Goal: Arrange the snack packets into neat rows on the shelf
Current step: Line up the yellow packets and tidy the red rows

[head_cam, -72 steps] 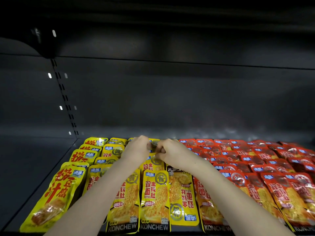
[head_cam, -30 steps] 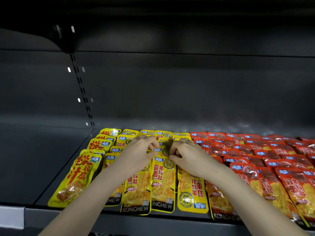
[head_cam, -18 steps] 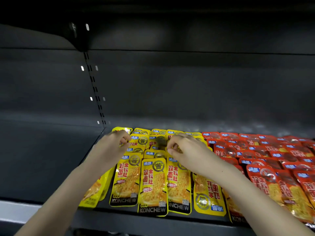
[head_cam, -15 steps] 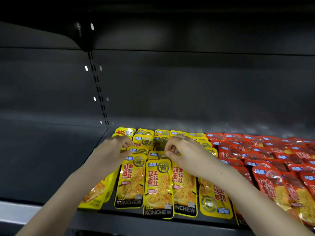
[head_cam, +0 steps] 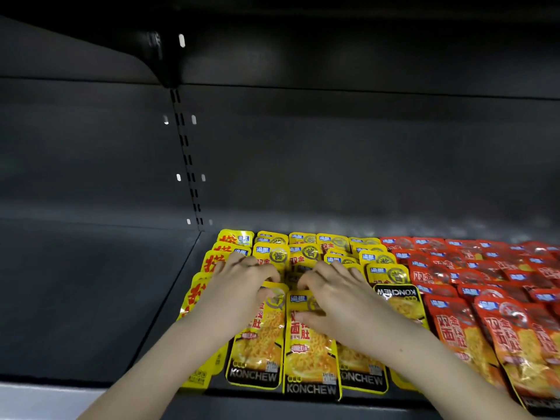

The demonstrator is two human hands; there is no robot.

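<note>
Two hands lie palm-down on the yellow snack packets (head_cam: 309,356), which fill the dark shelf (head_cam: 163,298) in overlapping rows starting just right of the foot of the slotted upright (head_cam: 188,165). The left hand (head_cam: 239,289) rests on the columns closest to that upright, its fingers bent inward over a packet top. Glare and the knuckles hide the fingertips, so I cannot tell whether they pinch the foil or only press it. The right hand (head_cam: 339,298), next along from the upright, has its fingers loosely spread and laid flat across the packets, with the thumb pressing on the front packet's printed face. The two sets of fingertips nearly meet.

The column nearest the upright holds yellow packets with large red characters (head_cam: 225,247). Beyond the right hand, one yellow packet (head_cam: 397,298) lies turned round, its KONCHEW lettering upside down. Farthest from the upright, red snack packets (head_cam: 454,325) cover the rest of the shelf, apparently less evenly lined up.
</note>
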